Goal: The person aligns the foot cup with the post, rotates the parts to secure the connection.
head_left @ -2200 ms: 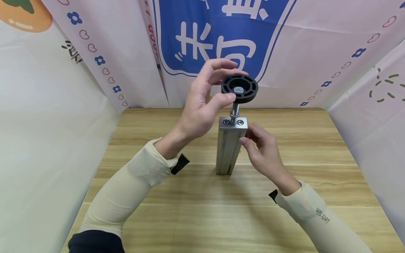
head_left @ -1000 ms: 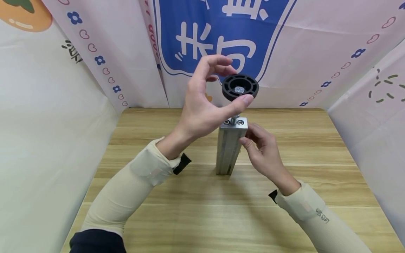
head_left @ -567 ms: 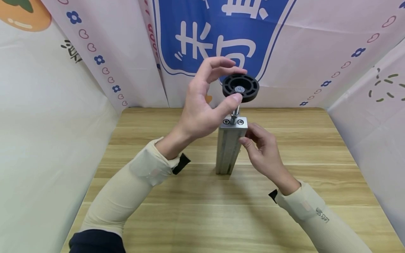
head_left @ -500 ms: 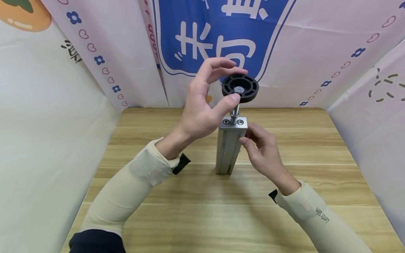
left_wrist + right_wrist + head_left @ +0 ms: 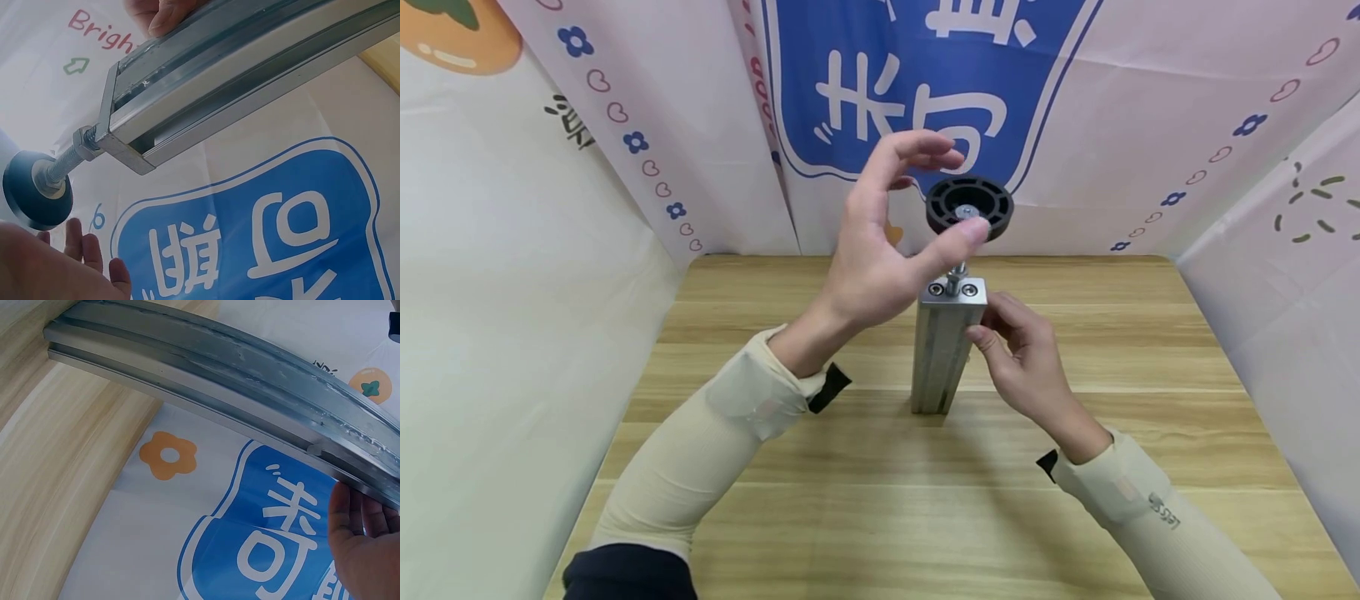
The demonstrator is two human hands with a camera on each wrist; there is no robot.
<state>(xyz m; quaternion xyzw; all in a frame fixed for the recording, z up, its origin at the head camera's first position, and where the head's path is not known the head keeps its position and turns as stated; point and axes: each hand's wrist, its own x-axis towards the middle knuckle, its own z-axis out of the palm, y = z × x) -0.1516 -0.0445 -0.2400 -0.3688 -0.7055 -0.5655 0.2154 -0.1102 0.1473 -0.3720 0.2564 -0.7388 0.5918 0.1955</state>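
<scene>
An upright aluminium profile (image 5: 942, 350) stands on the table, its end plate holding two screws. From the plate rises a threaded levelling foot with a black round base (image 5: 1000, 212) at its top and a nut (image 5: 86, 142) near the plate. My left hand (image 5: 876, 258) is at the foot's base, its thumb across the near rim and its bent fingers apart from the far rim. Contact of the thumb is hard to tell. My right hand (image 5: 1030, 358) grips the profile's right side just below the plate, thumb in front; its other fingers are partly hidden.
The wooden table (image 5: 775, 500) ends close behind the profile. A printed cloth (image 5: 1150, 125) with a blue sign hangs at the back, and pale cloth walls (image 5: 512, 333) flank both sides.
The left thumb has swept back and forth across the base's near rim and now lies further right; the fingers have lifted from the far rim. The right hand and profile stay still.
</scene>
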